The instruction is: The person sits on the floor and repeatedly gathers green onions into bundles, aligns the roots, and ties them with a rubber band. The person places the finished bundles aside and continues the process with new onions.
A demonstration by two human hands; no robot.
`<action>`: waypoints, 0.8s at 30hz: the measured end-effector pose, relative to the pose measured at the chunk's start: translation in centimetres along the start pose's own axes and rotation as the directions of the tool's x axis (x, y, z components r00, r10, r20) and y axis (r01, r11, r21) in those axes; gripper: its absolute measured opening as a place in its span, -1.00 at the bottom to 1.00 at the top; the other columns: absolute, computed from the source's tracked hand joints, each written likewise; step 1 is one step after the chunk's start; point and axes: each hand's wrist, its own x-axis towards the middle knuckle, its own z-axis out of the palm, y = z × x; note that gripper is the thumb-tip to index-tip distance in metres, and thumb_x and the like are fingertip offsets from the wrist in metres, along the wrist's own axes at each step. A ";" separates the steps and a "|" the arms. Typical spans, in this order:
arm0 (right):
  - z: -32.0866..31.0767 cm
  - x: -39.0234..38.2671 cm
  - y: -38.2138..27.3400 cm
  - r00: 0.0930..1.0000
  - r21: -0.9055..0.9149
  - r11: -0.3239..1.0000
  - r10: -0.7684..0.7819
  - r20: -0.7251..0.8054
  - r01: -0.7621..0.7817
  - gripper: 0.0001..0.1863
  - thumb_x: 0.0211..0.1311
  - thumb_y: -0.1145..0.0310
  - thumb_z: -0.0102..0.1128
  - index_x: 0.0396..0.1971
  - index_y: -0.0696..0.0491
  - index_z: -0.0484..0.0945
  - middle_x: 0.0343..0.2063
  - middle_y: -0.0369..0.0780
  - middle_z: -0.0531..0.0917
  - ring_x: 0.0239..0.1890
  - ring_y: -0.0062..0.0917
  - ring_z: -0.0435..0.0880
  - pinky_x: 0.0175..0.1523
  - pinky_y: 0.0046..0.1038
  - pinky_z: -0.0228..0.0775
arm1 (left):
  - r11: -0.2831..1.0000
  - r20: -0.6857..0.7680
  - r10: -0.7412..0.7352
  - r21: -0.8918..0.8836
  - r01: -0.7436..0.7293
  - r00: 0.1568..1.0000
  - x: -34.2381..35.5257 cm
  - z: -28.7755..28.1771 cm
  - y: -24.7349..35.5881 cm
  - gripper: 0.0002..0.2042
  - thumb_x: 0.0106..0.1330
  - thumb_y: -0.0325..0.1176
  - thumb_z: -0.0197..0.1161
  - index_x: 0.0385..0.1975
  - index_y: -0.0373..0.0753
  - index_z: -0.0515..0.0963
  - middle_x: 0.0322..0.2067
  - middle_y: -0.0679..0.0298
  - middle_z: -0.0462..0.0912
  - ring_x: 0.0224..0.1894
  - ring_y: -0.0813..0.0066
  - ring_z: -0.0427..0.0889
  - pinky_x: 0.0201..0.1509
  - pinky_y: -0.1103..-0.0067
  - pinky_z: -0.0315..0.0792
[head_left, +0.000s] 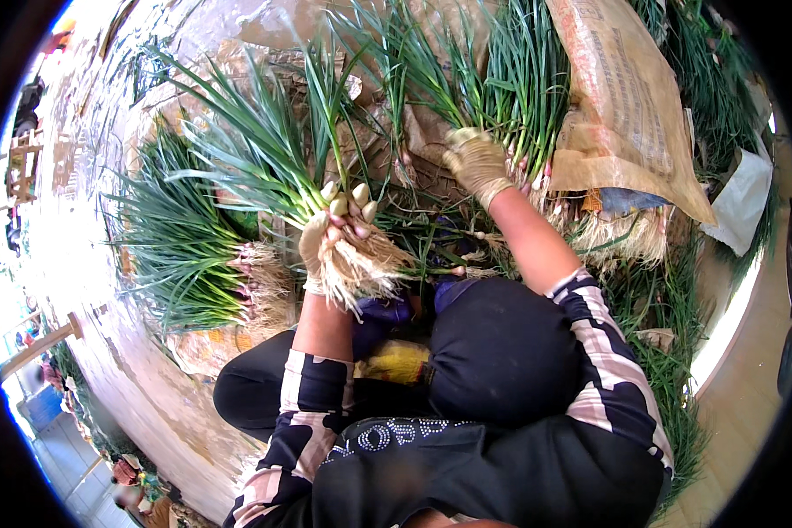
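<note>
My left hand (pixel 312 251), in a tan glove, is closed around a bunch of green garlic (pixel 299 189). Its long leaves fan up and left, while white and pinkish bulbs and pale hanging roots (pixel 361 264) point toward me. Up and to the right, my right hand (pixel 477 165), gloved too, has its fingers curled at the lower stems of more green garlic (pixel 458 101). The glove partly hides what lies within those fingers. A thick row of green garlic (pixel 528 70) lies just beyond that hand, bulbs toward me.
Left of my knees lies a stacked pile of green garlic (pixel 194 255), roots facing right. A tan woven sack (pixel 620 97) covers more plants at the right. Loose greens (pixel 651 308) are strewn beside my right leg. Between my legs is something yellow (pixel 394 362).
</note>
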 end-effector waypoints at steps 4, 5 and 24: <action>0.1 1.8 3.7 0.974 -0.212 0.954 0.223 0.034 -0.211 -0.65 0.06 0.08 0.06 -0.21 -0.03 0.46 -0.18 -0.16 0.49 -0.11 -0.34 0.49 -0.06 -0.30 0.35 | 0.998 -0.202 0.001 -0.055 -0.012 0.979 -0.2 -3.2 -0.9 -0.55 0.14 -0.43 0.08 0.05 -0.40 0.26 -0.06 0.03 0.45 0.15 0.07 0.28 0.22 0.23 0.19; -0.4 1.9 3.7 0.971 -0.212 0.949 0.238 -0.002 -0.233 -0.66 0.13 0.04 -0.03 -0.30 0.00 0.49 -0.24 -0.16 0.50 -0.15 -0.34 0.50 -0.12 -0.28 0.35 | 0.997 -0.275 -0.013 -0.071 -0.006 0.961 -0.7 -4.1 -1.1 -0.55 0.13 -0.43 0.09 0.05 -0.40 0.27 -0.05 0.02 0.44 0.15 0.08 0.27 0.22 0.24 0.19; -2.5 -2.8 1.6 0.990 0.940 -0.313 -0.092 0.110 -0.133 -0.66 0.24 0.37 -0.03 0.02 0.05 0.38 -0.16 -0.33 0.53 -0.04 -0.63 0.47 -0.09 -0.64 0.40 | 0.992 -0.035 -0.129 0.009 0.129 0.991 -1.0 -0.7 -2.6 -0.50 0.26 -0.15 -0.08 0.18 -0.21 0.14 0.03 0.16 0.42 0.17 0.21 0.27 0.25 0.04 -0.05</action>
